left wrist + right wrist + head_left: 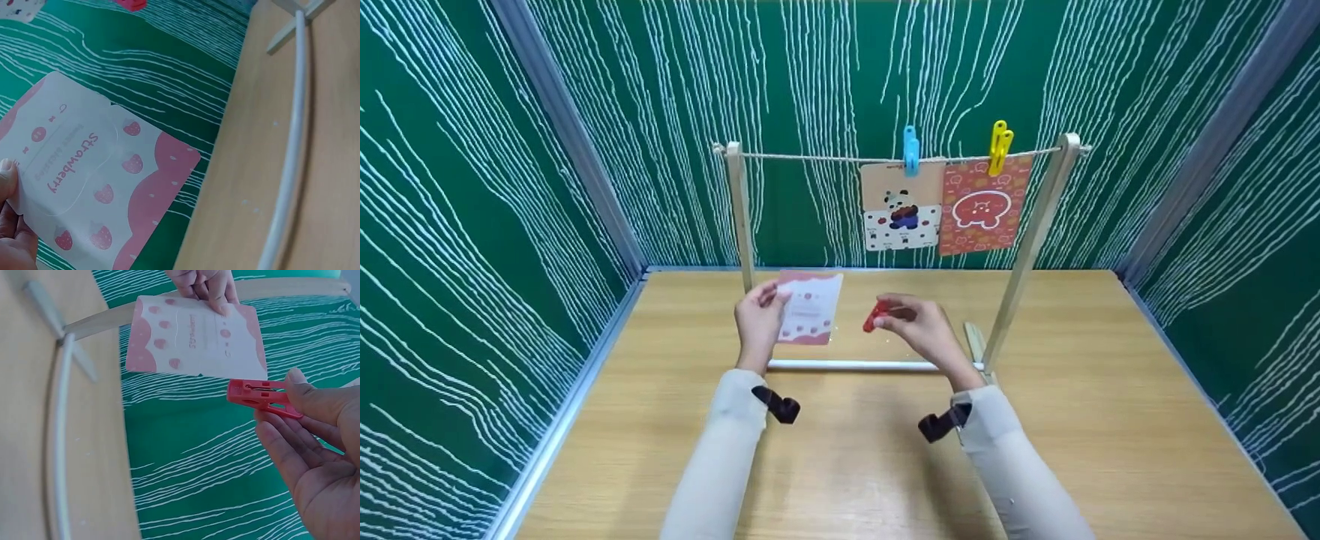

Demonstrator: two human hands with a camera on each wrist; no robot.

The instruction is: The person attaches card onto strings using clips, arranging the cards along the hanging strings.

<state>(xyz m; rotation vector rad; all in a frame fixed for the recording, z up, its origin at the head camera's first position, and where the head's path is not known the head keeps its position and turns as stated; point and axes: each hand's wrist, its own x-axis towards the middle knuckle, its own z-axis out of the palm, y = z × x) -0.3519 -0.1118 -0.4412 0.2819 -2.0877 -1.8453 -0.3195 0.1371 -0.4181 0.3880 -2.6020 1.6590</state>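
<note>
My left hand (761, 319) pinches a pink and white card (810, 311) by its left edge. Strawberries and the word "strawberry" are printed on this card (84, 169) in the left wrist view. To the right, my right hand (919, 326) holds a red clothespin (259, 396) between thumb and fingers, its tip pointing toward the card. Above both hands a string (810, 157) runs between two wooden posts. From it hang a panda card (901, 206) under a blue clothespin (911, 150) and a red bear card (986, 210) under a yellow clothespin (1000, 148).
The rack has a left post (740, 217), a right post (1031, 255) and a low white bar (855, 365) across its base. It stands on a wooden table (1110, 435). Green panels (675, 75) with white lines enclose the back and sides.
</note>
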